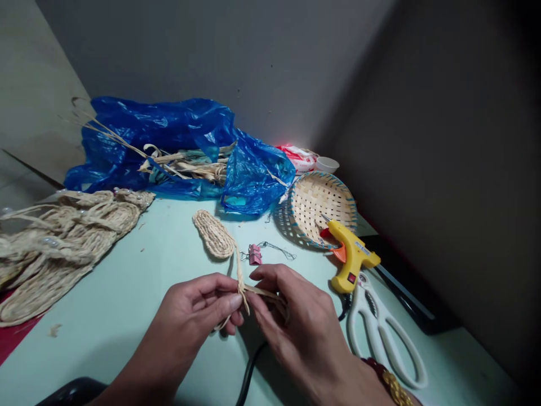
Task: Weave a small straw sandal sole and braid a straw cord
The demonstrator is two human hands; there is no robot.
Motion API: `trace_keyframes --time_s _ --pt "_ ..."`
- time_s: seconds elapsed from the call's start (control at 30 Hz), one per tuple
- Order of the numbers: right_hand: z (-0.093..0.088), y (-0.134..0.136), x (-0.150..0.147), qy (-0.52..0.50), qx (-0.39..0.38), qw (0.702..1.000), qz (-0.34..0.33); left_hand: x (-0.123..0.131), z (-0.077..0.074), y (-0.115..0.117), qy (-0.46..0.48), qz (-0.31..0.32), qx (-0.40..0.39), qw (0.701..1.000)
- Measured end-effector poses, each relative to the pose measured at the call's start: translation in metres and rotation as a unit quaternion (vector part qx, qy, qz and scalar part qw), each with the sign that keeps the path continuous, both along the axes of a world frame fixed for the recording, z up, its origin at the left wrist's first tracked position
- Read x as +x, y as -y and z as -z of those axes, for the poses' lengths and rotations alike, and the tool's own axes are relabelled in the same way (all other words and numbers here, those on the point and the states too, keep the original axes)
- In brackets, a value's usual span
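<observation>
My left hand (198, 313) and my right hand (296, 316) meet near the table's front edge, both pinched on thin straw strands (243, 290). The strands run up as a narrow braid to a small oval woven straw piece (213, 234) lying flat on the pale green table (127, 293). My left thumb and forefinger clamp the braid's end. Fingers of my right hand hold a flat strand stretched sideways from that point. A pink binder clip (255, 254) lies just beyond my right fingertips.
A yellow glue gun (350, 256) rests against a round woven basket (316, 206) at right, its black cord trailing under my hands. White-handled scissors (382, 330) lie beside it. A blue plastic bag (177, 146) of straw sits at the back. Woven straw mats (59, 248) lie left.
</observation>
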State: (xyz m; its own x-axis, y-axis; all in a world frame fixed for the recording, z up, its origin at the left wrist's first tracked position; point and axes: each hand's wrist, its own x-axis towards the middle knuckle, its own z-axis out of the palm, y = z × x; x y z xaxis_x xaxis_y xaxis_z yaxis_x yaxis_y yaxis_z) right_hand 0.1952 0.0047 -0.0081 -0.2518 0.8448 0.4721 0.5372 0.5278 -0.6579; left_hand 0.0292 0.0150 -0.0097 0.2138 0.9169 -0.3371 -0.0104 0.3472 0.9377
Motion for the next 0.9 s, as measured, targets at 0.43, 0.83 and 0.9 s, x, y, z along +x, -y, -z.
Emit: trace_keyframes --time_s 0.43,0.83,0.9 --pt "-0.0005 -0.0013 0.0029 -0.008 -0.033 0.999 -0.026 0.0008 -0.0057 -0.0005 -0.023 -0.003 -0.003 1.000" --pt "-0.0054 -0.0004 0.0002 -0.024 -0.118 0.991 -0.051 0.0016 -0.0038 0.0038 -0.062 -0.005 0.023 0.998" --pt "-0.0040 -0.0009 0.0011 -0.036 -0.133 0.989 -0.051 0.0031 -0.0060 0.0031 -0.060 0.003 0.019 0.998"
